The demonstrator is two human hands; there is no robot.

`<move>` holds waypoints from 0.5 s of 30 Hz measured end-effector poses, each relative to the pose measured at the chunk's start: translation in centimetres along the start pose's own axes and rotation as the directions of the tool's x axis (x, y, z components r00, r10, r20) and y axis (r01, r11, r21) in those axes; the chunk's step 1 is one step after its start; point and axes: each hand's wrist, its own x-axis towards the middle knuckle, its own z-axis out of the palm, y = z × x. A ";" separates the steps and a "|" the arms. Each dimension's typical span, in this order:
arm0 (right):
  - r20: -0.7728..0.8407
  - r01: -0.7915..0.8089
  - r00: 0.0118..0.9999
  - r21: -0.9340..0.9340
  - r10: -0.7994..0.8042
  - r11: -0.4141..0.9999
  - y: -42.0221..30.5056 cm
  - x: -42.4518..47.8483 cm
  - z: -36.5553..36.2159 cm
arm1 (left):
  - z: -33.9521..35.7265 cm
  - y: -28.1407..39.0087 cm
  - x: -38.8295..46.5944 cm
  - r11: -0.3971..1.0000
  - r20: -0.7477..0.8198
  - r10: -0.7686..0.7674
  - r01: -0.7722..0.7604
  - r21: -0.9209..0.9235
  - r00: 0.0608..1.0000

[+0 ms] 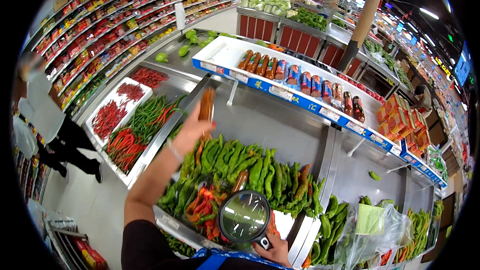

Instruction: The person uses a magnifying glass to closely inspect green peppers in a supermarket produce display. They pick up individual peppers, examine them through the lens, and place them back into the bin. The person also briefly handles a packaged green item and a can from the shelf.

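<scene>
My left hand (191, 129) grips a brown packaged sausage (207, 107) and holds it upright above the metal produce bin, left of its middle. In my right hand (276, 250), low and close to my body, is the handle of a black round magnifying glass (244, 216). Its lens hangs over the long green peppers (232, 153), which line the bin's near side. A second brown sausage (240, 180) lies on those peppers just beyond the lens, which hides part of it. Wrinkled red peppers (204, 206) are heaped left of the lens.
A raised white shelf (217, 50) with a blue edge carries a row of sausages (292, 75) and stacked boxes (397, 116). Chillies fill a white tray (144, 89) at left. A plastic bag (371, 232) covers peppers at right. A person (41, 108) stands in the left aisle.
</scene>
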 end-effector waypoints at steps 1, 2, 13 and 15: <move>0.002 -0.027 1.000 -0.001 0.027 1.000 0.1 0.3 0.5 | -0.8 1.4 4.6 0.981 -0.065 0.053 -0.040 0.188 0.996; -0.016 -0.053 0.998 0.012 0.054 0.999 0.1 0.6 0.7 | -1.6 2.5 9.6 0.926 -0.118 0.119 -0.067 0.372 0.986; -0.340 -0.379 0.848 0.146 0.406 0.914 1.1 -0.1 -0.1 | -2.7 -8.5 41.8 0.232 0.149 0.437 -0.272 0.934 0.887; -0.313 -0.499 0.800 0.127 0.512 0.857 0.7 -1.4 0.2 | -0.6 -8.7 40.9 0.055 0.229 0.505 -0.296 0.954 0.832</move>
